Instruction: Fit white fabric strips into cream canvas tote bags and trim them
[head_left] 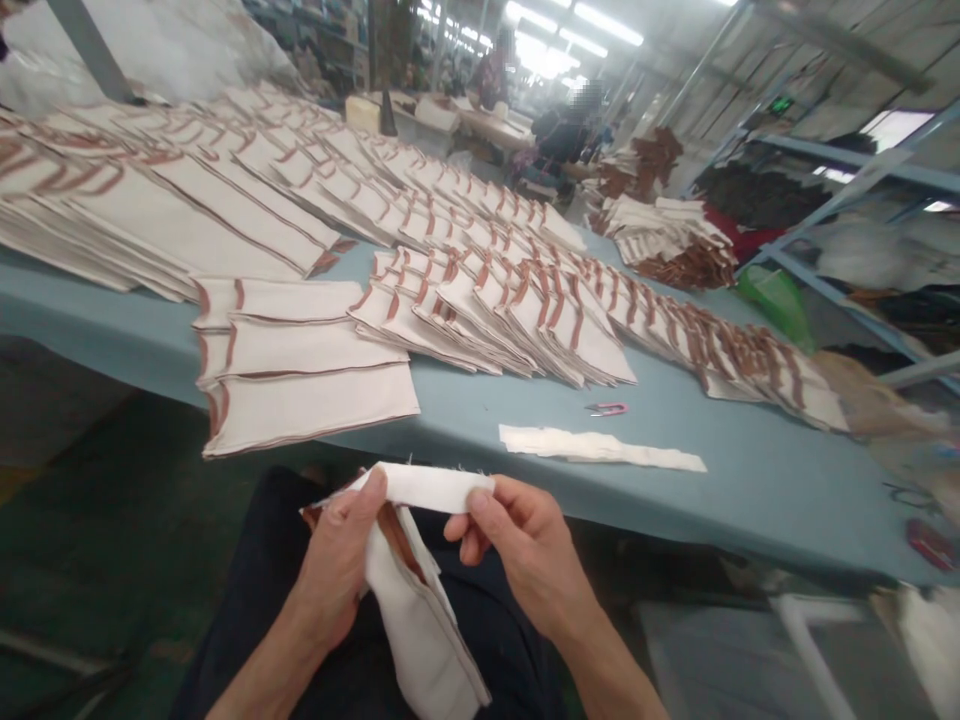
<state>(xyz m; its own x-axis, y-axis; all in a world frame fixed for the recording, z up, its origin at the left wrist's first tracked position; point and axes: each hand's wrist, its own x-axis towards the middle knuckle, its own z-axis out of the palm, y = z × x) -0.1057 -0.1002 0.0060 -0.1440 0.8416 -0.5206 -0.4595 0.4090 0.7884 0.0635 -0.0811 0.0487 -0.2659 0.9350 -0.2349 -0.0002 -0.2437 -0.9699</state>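
I hold a cream cloth piece with brown trim (424,590) over my lap, below the table's near edge. My left hand (341,560) is closed on its upper left part, thumb on top. My right hand (517,545) pinches the right end of its folded top strip. The rest of the cloth hangs down between my hands. On the blue table (712,480) just beyond lie a narrow cream strip (600,447) and small pink snips (607,408).
Several fanned rows and stacks of cream pieces with brown trim (517,300) cover the table; one short stack (300,365) lies at the near edge. More piles (667,240) sit at the back right. People stand far off. Metal shelving (862,200) runs along the right.
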